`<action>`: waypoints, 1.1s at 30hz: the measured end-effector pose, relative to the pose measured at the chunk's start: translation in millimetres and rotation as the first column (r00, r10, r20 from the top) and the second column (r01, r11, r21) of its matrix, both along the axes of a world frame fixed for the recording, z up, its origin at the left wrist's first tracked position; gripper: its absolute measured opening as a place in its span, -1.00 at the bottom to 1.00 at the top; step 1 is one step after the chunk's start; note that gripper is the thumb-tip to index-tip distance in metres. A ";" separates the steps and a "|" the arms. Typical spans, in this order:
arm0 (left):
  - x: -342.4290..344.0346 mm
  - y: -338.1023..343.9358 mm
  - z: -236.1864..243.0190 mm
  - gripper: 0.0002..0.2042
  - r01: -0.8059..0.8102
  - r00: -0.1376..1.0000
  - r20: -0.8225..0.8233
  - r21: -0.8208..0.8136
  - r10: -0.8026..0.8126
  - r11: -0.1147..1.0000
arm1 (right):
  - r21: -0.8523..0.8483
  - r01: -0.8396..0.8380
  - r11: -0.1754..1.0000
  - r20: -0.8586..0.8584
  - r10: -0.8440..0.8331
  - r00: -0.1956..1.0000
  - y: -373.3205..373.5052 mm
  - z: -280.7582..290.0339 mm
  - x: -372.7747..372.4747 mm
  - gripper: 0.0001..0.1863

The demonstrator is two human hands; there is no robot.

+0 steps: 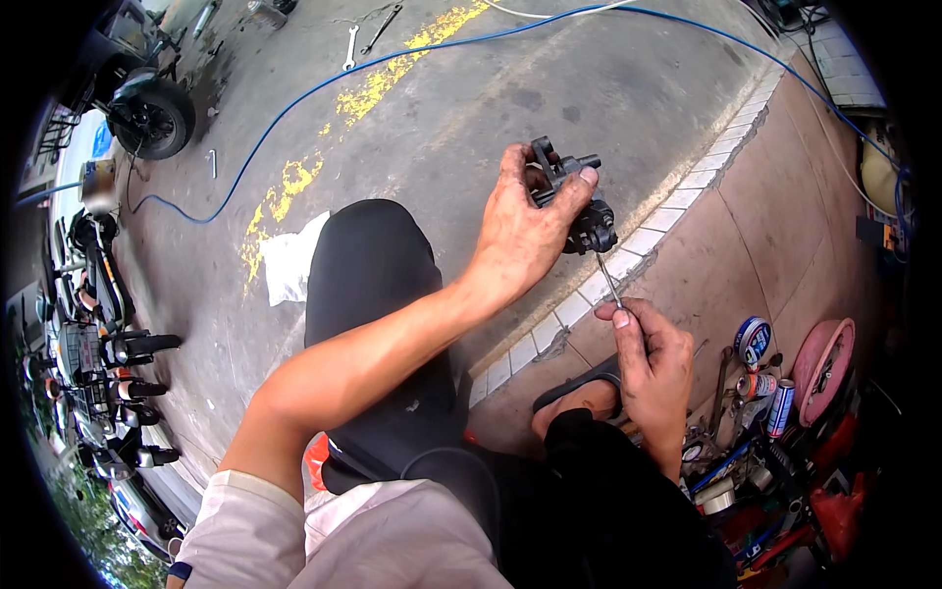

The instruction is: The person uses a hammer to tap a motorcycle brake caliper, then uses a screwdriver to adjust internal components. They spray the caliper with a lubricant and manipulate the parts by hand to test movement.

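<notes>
My left hand [523,231] is closed around a dark mechanical part [593,228] that looks like a brake caliper, holding it up past my knee. Its thumb presses on the upper side while the fingers wrap the far side. My right hand [648,348], lower and to the right, pinches a thin metal rod [609,279] between thumb and fingers. The rod's upper end meets the underside of the caliper; its exact contact point is too small to make out. Both hands look stained with grime.
A blue hose [280,116] curves across the concrete. Wrenches [350,47] lie beyond it. At right, several tools, cans [780,408] and a pink basin [824,371] crowd the tiled ledge [721,221]. A white cloth or bag [292,260] lies left of my knee; motorcycles [93,363] stand far left.
</notes>
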State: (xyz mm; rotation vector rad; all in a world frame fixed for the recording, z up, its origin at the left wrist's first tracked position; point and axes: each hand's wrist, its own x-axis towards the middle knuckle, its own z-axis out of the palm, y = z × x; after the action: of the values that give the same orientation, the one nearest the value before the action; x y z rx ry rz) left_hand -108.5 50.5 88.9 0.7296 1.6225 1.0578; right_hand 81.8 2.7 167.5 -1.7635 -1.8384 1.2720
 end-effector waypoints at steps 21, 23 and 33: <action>11.0 -0.9 -9.9 -0.35 -0.054 0.983 0.173 -0.037 0.060 0.998 | 0.234 -0.076 0.969 0.181 0.033 0.983 -1.7 -17.6 1.9 -0.86; 8.6 -1.4 -11.9 -0.40 -0.027 0.982 0.186 -0.061 0.038 0.998 | 0.176 -0.077 0.981 0.181 0.045 0.983 -0.6 -12.9 2.3 -0.86; 0.6 -1.1 -0.2 -0.15 0.061 0.982 0.183 -0.140 -0.034 0.988 | 0.081 -0.074 0.994 0.045 0.070 0.997 2.3 -8.5 1.6 -0.85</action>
State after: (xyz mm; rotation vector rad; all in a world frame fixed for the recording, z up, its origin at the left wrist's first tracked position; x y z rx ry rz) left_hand -107.8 49.4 88.7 0.5569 1.5011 0.9333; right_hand 83.3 5.0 159.0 -1.7078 -1.9649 1.1750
